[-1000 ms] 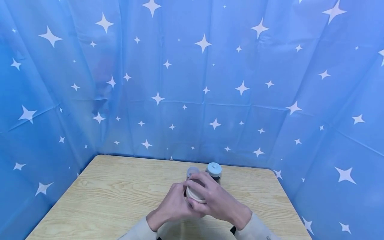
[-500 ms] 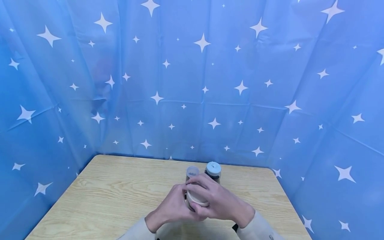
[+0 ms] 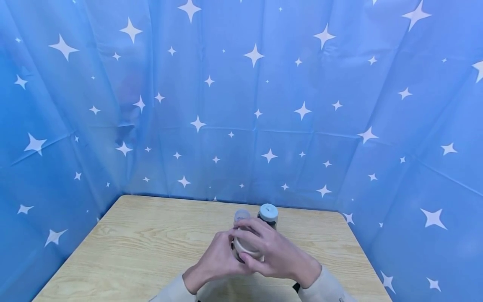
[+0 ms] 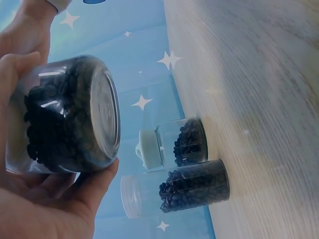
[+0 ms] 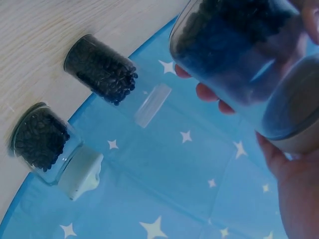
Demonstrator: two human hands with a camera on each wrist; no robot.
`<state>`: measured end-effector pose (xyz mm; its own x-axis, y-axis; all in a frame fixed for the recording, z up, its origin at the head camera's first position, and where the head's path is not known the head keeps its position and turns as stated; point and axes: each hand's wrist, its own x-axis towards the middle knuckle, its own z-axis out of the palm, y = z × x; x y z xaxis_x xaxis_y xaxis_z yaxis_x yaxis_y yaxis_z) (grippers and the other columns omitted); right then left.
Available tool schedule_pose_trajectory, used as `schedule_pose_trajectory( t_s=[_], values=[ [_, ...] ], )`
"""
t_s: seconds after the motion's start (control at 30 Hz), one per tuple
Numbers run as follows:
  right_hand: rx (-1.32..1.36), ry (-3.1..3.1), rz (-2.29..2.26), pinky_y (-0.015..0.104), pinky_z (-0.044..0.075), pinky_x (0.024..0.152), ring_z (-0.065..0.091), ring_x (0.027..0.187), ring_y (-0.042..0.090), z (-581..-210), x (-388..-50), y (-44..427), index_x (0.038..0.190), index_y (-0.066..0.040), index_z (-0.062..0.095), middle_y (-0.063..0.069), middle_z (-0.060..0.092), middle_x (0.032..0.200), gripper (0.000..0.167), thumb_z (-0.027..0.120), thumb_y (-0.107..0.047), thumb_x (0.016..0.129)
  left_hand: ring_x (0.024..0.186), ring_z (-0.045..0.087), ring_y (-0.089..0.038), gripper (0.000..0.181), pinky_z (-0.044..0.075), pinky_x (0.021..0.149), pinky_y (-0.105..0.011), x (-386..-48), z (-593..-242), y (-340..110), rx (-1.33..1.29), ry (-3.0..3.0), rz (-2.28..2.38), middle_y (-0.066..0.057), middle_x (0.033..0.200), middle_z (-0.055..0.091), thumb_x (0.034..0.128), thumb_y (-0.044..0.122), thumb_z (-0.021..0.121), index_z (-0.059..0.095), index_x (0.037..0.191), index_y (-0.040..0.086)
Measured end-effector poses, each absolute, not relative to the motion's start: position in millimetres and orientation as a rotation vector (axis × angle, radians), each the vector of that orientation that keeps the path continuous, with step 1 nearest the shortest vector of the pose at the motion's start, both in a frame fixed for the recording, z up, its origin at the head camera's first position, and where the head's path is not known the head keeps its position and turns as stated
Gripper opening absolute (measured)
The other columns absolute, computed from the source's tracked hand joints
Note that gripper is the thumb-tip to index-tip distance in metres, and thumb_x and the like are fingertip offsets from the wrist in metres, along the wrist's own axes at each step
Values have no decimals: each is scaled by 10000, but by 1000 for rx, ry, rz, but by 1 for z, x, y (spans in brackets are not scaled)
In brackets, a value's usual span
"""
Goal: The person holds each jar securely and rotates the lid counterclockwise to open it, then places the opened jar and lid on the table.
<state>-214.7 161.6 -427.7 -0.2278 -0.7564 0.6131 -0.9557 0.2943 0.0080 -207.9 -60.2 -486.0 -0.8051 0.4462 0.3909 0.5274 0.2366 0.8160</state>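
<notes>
Presently, taken left to right, the left hand (image 3: 216, 258) is clamped round the body of a clear jar (image 4: 65, 114), which is held off the table (image 3: 151, 243), nearer the person than two other containers. Behind it, a tall canister (image 4: 197, 189) stands with its translucent cap on. The right hand (image 3: 277, 253) has its fingers curled round the jar's cream lid (image 3: 247, 248). Rightmost stands a small jar (image 3: 268, 214) with its pale blue lid on.

Judged progress: lifting the jar and gripping its lid are done; the lid is not off, nor the jar set down. Whether the lid is tight or loose cannot be told.

Condition of the clear jar: wide, smooth-walled, roughly upright, partly filled with dark, bean-like pieces; bare wall shows above them.
</notes>
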Motion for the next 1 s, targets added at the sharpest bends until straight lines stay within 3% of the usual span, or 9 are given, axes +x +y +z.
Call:
schedule_pose_trajectory(
  t_s=[0.27, 0.5, 0.63, 0.83, 1.0],
  values=[
    [1286, -2138, 410, 475, 672, 1051, 722, 1385, 265, -428, -207, 159, 1627, -225, 656, 71, 682, 1597, 612, 798, -440, 1072, 1107, 807, -80, 811, 677, 901, -277, -208, -487, -61, -871, -2422, -1573, 3, 1311, 832, 878, 351, 1023, 642, 1580, 209],
    [1090, -2269, 356, 470, 688, 904, 756, 1253, 271, -427, -198, 156, 1639, -251, 638, 92, 696, 1547, 646, 763, -568, 1089, 1075, 805, -89, 808, 671, 916, -290, -212, -487, -59, -794, -2409, -1521, 33, 1256, 839, 848, 337, 1046, 661, 1547, 213],
    [1024, -2303, 349, 469, 683, 897, 757, 1220, 271, -428, -197, 152, 1636, -259, 637, 91, 712, 1505, 653, 749, -605, 1094, 1066, 797, -83, 747, 664, 919, -285, -213, -486, -59, -729, -2428, -1495, 50, 1227, 840, 833, 324, 1048, 701, 1483, 203],
    [973, -2351, 362, 458, 673, 916, 722, 1246, 269, -429, -196, 144, 1649, -270, 622, 94, 710, 1502, 669, 788, -576, 1078, 1043, 806, -112, 775, 669, 896, -283, -214, -487, -60, -696, -2440, -1428, 12, 1200, 848, 799, 289, 1055, 709, 1480, 153],
    [955, -2374, 395, 449, 668, 887, 703, 1224, 263, -430, -193, 141, 1566, -269, 693, 92, 719, 1470, 604, 872, -485, 1031, 1029, 808, -116, 799, 669, 867, -268, -211, -490, -59, -684, -2454, -1424, -17, 1207, 847, 807, 285, 1052, 695, 1508, 139]
  ],
)
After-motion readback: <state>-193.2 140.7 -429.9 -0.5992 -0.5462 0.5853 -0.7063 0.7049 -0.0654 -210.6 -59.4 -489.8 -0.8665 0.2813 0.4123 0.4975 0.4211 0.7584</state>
